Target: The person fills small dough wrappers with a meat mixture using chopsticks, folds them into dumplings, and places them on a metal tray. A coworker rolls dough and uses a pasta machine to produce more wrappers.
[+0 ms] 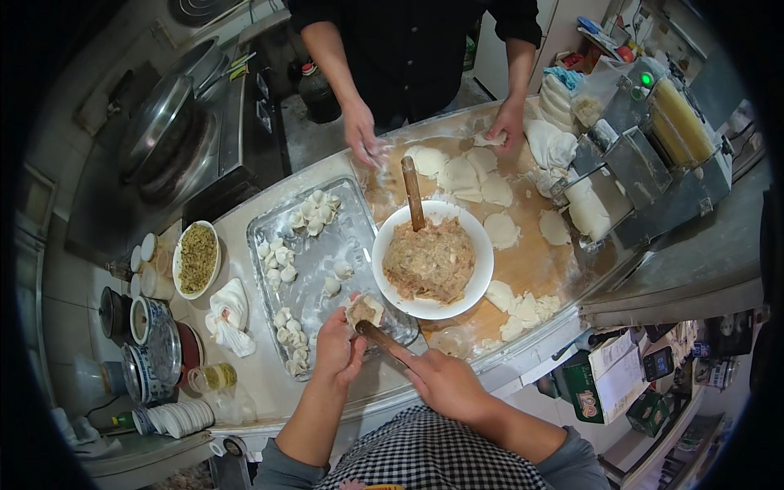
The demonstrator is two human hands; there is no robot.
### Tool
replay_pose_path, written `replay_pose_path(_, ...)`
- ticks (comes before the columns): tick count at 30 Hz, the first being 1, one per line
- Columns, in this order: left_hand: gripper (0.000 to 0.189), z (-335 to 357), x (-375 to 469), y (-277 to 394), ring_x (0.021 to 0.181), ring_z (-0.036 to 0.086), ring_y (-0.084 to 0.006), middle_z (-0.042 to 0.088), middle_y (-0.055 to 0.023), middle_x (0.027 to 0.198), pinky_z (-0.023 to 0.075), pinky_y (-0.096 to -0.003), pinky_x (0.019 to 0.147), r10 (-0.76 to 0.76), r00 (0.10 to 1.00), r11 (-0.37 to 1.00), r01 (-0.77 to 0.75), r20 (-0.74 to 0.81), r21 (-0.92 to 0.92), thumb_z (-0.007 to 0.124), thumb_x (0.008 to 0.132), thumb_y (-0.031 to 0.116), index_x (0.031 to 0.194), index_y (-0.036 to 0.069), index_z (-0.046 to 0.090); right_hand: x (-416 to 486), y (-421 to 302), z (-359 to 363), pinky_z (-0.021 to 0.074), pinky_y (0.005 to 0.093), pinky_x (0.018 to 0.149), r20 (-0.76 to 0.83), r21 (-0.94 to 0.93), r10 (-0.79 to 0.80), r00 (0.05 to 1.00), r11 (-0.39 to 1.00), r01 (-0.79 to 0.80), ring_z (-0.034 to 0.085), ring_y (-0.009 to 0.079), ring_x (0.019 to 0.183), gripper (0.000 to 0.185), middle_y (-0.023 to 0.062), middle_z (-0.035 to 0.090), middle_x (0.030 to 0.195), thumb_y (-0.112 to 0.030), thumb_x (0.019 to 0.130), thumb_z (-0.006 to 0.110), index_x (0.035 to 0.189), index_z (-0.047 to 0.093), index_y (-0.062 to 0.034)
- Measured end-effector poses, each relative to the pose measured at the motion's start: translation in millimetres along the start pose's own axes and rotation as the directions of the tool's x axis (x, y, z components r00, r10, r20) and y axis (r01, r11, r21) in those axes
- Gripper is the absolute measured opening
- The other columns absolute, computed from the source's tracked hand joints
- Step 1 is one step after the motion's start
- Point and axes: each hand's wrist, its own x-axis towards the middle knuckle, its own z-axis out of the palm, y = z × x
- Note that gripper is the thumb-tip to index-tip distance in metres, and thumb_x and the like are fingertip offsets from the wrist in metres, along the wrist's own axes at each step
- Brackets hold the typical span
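Note:
My left hand [340, 349] cups a round dough wrapper [371, 304] with pale minced filling on it. A flat wooden stick [384, 342] is gripped in my right hand [446, 381], its tip pressed against the filling. Just beyond my hands stands a white bowl [485, 277] heaped with minced filling [429, 263], and a second wooden stick [412, 190] is stuck upright in it. Left of the bowl, a metal tray [318, 263] dusted with flour carries several folded dumplings [315, 211] in clusters.
Across the table a person's hands [361, 131] handle dough over a floury board with several wrappers [501, 230]. A dough-rolling machine [637, 165] occupies the right. At left are a dish of chopped greenish filling [197, 257], a white cloth [230, 315], jars and stacked lids [180, 419].

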Motion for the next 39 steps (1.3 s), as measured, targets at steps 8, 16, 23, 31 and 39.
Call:
replay_pose_path(8, 0.055, 27, -31, -15, 0.118, 0.058, -0.0251, 0.056, -0.0149, 0.128, 0.0503, -0.0354, 0.1, -0.263, 0.936, 0.963, 0.268, 0.236, 0.008, 0.053, 0.084, -0.007, 0.138, -0.001, 0.042, 8, 20, -1, 0.0525, 0.0402, 0.072, -0.442, -0.082, -0.168, 0.881, 0.986, 0.147, 0.064, 0.0327, 0.085, 0.026, 0.0119, 0.064, 0.094, -0.01, 0.082, 0.068, 0.109, 0.068, -0.0099)
replay_pose_path(16, 0.036, 48, -49, -29, 0.111, 0.059, -0.0167, 0.058, -0.0096, 0.124, 0.0501, -0.0307, 0.096, -0.165, 0.921, 0.949, 0.051, 0.352, 0.311, 0.055, 0.098, 0.008, 0.133, 0.001, 0.046, -1, 15, -12, 0.0502, 0.0355, 0.067, -0.583, 0.222, 0.008, 0.813, 0.963, 0.15, 0.062, 0.0262, 0.079, 0.017, 0.0095, 0.062, 0.09, -0.007, 0.074, 0.077, 0.09, 0.07, -0.0064)
replay_pose_path(23, 0.027, 64, -57, -19, 0.112, 0.059, -0.0173, 0.06, -0.0102, 0.122, 0.0506, -0.0322, 0.096, -0.256, 0.942, 0.934, 0.183, 0.217, 0.306, 0.047, 0.104, 0.015, 0.125, 0.001, 0.054, 5, 5, -14, 0.0479, 0.039, 0.079, -0.629, -0.001, -0.171, 0.758, 0.976, 0.219, 0.057, 0.0307, 0.093, 0.018, 0.0129, 0.063, 0.101, -0.012, 0.076, 0.074, 0.092, 0.07, -0.0046)
replay_pose_path(31, 0.031, 50, -56, -48, 0.103, 0.057, -0.0113, 0.062, -0.0067, 0.109, 0.0472, -0.0279, 0.09, -0.2, 0.935, 0.969, 0.144, 0.292, 0.201, 0.043, 0.106, 0.025, 0.121, 0.001, 0.056, 9, 5, -12, 0.0499, 0.0416, 0.075, -0.514, 0.18, -0.13, 0.848, 0.95, 0.255, 0.061, 0.033, 0.088, 0.023, 0.0162, 0.065, 0.1, -0.017, 0.087, 0.06, 0.102, 0.071, -0.0035)
replay_pose_path(39, 0.027, 49, -70, -71, 0.1, 0.056, -0.0124, 0.06, -0.0047, 0.111, 0.0454, -0.0268, 0.087, 0.036, 0.962, 0.905, -0.146, 0.272, 0.399, 0.035, 0.106, 0.02, 0.106, 0.004, 0.057, 9, 9, -7, 0.0501, 0.0411, 0.07, -0.541, 0.177, -0.207, 0.815, 0.92, 0.351, 0.061, 0.0347, 0.079, 0.026, 0.018, 0.064, 0.096, -0.017, 0.092, 0.054, 0.108, 0.069, -0.0024)
